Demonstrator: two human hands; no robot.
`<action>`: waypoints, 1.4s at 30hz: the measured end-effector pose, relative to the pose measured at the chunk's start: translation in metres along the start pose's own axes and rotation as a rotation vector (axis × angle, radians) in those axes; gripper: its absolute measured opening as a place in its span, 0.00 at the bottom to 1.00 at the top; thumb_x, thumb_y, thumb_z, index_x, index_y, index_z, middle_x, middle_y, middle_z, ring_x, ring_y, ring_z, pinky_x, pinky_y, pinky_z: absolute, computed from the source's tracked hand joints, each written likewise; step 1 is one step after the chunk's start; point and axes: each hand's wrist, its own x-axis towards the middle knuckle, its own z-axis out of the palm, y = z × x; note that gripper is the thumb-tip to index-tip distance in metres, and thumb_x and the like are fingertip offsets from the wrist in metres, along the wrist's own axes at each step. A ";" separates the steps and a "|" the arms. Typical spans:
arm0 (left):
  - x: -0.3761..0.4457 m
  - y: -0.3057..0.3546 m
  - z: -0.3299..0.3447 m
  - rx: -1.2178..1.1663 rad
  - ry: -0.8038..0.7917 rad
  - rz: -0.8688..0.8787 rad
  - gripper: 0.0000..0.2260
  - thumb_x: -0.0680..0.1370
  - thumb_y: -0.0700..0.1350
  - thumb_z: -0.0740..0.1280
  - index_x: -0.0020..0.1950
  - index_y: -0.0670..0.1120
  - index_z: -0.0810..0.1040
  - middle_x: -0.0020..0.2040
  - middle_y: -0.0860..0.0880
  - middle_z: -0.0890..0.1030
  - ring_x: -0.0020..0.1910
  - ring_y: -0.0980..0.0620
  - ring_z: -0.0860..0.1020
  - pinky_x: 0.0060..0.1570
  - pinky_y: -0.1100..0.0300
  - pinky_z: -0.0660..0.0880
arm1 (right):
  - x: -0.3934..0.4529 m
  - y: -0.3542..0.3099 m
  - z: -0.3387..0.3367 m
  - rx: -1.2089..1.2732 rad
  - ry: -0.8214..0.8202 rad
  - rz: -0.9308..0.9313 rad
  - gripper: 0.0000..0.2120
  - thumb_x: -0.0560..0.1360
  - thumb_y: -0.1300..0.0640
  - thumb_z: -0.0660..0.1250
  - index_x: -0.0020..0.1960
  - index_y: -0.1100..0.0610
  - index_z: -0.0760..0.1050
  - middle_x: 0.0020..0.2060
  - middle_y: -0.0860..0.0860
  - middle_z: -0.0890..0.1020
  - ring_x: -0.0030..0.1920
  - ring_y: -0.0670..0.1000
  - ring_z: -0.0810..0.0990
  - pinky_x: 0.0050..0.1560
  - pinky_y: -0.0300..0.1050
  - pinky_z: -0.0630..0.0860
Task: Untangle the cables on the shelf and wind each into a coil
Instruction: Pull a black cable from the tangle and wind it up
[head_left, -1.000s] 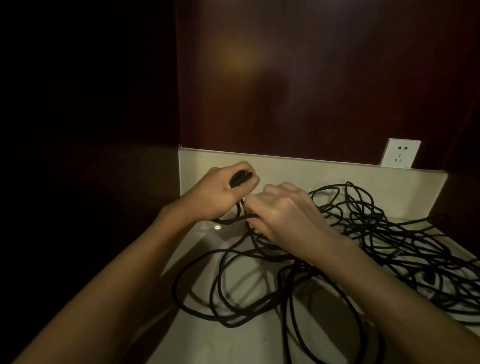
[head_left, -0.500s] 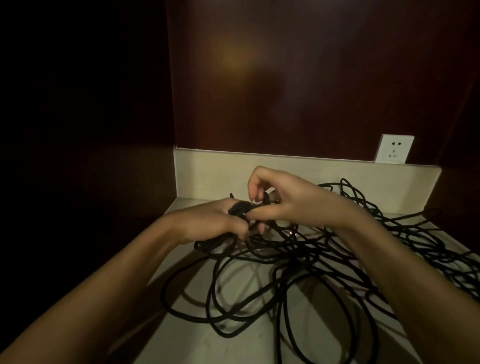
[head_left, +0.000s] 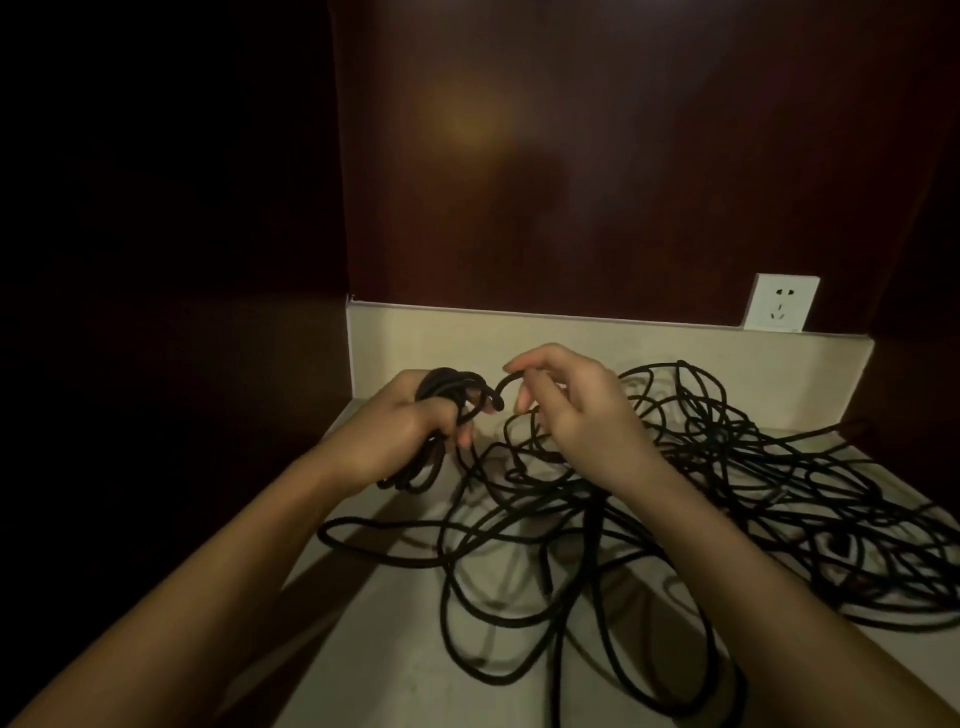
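Head view: the left hand grips a small coil of black cable, a few loops wound round its curled fingers, with the lower loops hanging below the palm. The right hand pinches the cable's next length between thumb and fingers just beside the coil. A second ago both hands were low and pressed close over the plug end; since then the right has lifted and laid another turn, so winding is under way. The tangle lies spread over the shelf, mostly to the right, so most of the job seems left. A socket sits on the back wall.
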 end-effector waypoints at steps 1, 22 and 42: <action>-0.001 0.000 -0.001 0.011 0.037 0.029 0.09 0.67 0.40 0.61 0.41 0.39 0.78 0.35 0.43 0.76 0.33 0.49 0.73 0.38 0.58 0.71 | -0.001 -0.001 -0.001 0.026 -0.018 0.022 0.10 0.83 0.61 0.58 0.57 0.56 0.78 0.33 0.47 0.79 0.27 0.46 0.71 0.28 0.37 0.66; 0.051 0.072 0.050 -1.069 0.380 0.005 0.12 0.77 0.32 0.52 0.49 0.41 0.75 0.33 0.48 0.71 0.25 0.57 0.69 0.23 0.67 0.66 | -0.012 -0.013 0.043 -0.905 0.305 0.076 0.17 0.74 0.47 0.64 0.57 0.57 0.69 0.52 0.58 0.73 0.54 0.61 0.73 0.51 0.55 0.71; 0.082 0.063 0.037 -1.342 0.549 -0.044 0.11 0.82 0.41 0.53 0.54 0.45 0.76 0.41 0.46 0.76 0.35 0.52 0.72 0.42 0.57 0.71 | 0.035 0.019 -0.004 1.100 -0.289 0.312 0.22 0.79 0.48 0.59 0.28 0.52 0.63 0.21 0.45 0.58 0.23 0.44 0.52 0.22 0.36 0.50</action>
